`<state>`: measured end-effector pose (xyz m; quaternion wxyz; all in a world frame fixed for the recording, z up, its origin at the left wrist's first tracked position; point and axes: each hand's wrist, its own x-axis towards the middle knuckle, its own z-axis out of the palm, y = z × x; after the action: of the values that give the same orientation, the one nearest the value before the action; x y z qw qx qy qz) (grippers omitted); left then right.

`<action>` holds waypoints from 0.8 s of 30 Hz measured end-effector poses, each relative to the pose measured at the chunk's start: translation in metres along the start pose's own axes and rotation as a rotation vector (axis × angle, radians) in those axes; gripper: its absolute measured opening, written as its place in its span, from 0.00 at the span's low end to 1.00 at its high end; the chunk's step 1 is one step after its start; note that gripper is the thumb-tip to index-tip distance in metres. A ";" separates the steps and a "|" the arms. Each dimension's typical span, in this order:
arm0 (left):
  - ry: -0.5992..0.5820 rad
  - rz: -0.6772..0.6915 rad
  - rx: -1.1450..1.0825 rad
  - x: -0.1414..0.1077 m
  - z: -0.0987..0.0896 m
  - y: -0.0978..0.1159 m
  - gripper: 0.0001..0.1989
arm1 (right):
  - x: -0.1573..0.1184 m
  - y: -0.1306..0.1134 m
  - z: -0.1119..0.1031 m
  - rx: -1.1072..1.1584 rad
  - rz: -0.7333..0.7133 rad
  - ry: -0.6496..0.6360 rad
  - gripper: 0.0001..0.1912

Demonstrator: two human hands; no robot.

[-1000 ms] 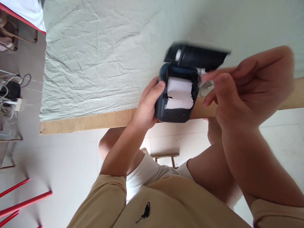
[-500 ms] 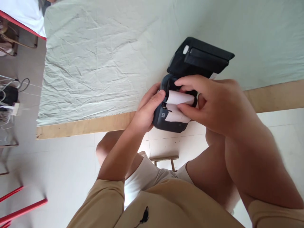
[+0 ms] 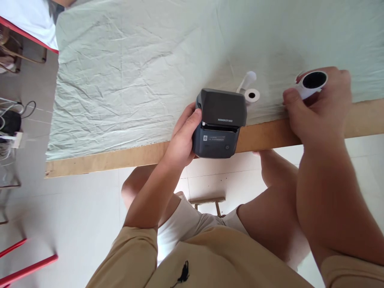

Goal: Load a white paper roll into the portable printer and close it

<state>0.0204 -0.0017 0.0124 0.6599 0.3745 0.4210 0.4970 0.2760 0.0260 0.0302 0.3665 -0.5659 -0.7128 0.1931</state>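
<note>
My left hand point(image 3: 183, 138) is wrapped round the left side of a dark label printer point(image 3: 217, 140) at the table's front edge, thumb on its side. The printer's lid point(image 3: 223, 106) is down, with a dark slot along its front. To the right, my right hand point(image 3: 321, 110) grips a white label roll point(image 3: 305, 94), whose wide core looks black inside. Behind the printer's right corner a smaller white roll point(image 3: 255, 97) rests on the cloth, with a curled white strip point(image 3: 248, 79) beside it.
A pale green cloth point(image 3: 129, 80) with wrinkles covers the table, whose wooden edge point(image 3: 108, 160) faces me. Red bars point(image 3: 30, 270) and a cable bundle point(image 3: 5, 146) lie at the left. Part of another person point(image 3: 28, 22) shows at the top left. A small wooden stool point(image 3: 208, 201) stands below.
The printer's lid has come down over the paper inside. My right hand has left the printer, moved right, and now holds a label roll. My left hand stays on the printer.
</note>
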 end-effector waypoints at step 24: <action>0.013 -0.027 0.017 -0.001 -0.001 0.002 0.16 | -0.017 0.002 0.032 0.053 0.072 0.048 0.24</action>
<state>0.0192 -0.0024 0.0137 0.6606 0.3712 0.4345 0.4868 0.2549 0.0146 0.0028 0.3913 -0.5855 -0.6778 0.2114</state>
